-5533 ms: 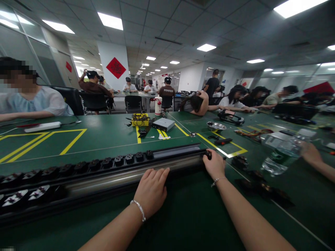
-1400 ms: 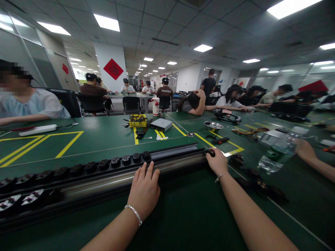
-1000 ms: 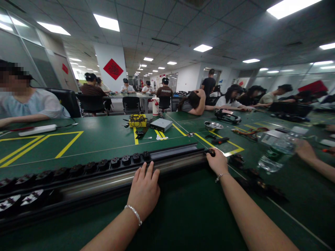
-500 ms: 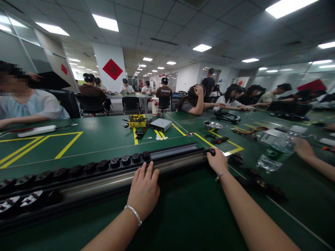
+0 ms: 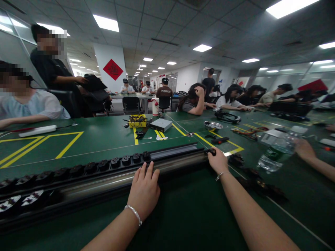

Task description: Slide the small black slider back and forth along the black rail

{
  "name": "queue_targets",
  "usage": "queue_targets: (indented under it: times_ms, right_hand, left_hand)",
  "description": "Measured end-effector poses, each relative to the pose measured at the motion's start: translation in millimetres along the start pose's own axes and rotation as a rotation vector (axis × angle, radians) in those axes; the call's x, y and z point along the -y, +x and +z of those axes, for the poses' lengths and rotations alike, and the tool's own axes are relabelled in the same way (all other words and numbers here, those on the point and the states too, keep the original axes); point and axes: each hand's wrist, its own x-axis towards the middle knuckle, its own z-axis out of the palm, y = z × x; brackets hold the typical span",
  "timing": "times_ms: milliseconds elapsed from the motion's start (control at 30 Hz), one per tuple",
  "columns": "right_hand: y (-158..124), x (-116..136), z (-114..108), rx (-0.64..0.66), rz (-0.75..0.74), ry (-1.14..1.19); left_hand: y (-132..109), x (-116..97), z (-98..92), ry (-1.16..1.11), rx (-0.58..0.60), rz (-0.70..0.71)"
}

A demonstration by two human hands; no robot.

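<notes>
The newest change is at 10 o'clock: a standing person [image 5: 52, 66] with a dark flat thing [image 5: 95, 83] is now plainly in view, where only a hand and that thing showed half a second ago. It seems to mean nothing for the work, since the near rail [image 5: 104, 184] lies as it did on the bench [image 5: 199, 216], running from 8 o'clock to 4 o'clock. The left hand [image 5: 145, 188] stays at 7 o'clock, its grip loose, fingers spread over that rail and wrapped round nothing. The right hand [image 5: 218, 162], at 4 o'clock, keeps its grip closed about a small black piece [image 5: 210, 152] at the rail's end. Round black sockets [image 5: 90, 166] fill much of the far rail [image 5: 175, 150] just beyond, and a water bottle [image 5: 274, 155] is at 3 o'clock
</notes>
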Motion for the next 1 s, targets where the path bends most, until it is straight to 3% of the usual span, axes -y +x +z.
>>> queue_targets:
  times_ms: [267,1000]
  right_hand:
    - [-0.7,0.9,1.0,-0.019,0.012,0.008]
    - [1.7,3.5,-8.5,0.101,0.084,0.005]
  left_hand:
    - [-0.5,0.8,2.1,0.002,-0.010,0.004]
    - [-0.8,1.1,2.6,0.011,0.004,0.004]
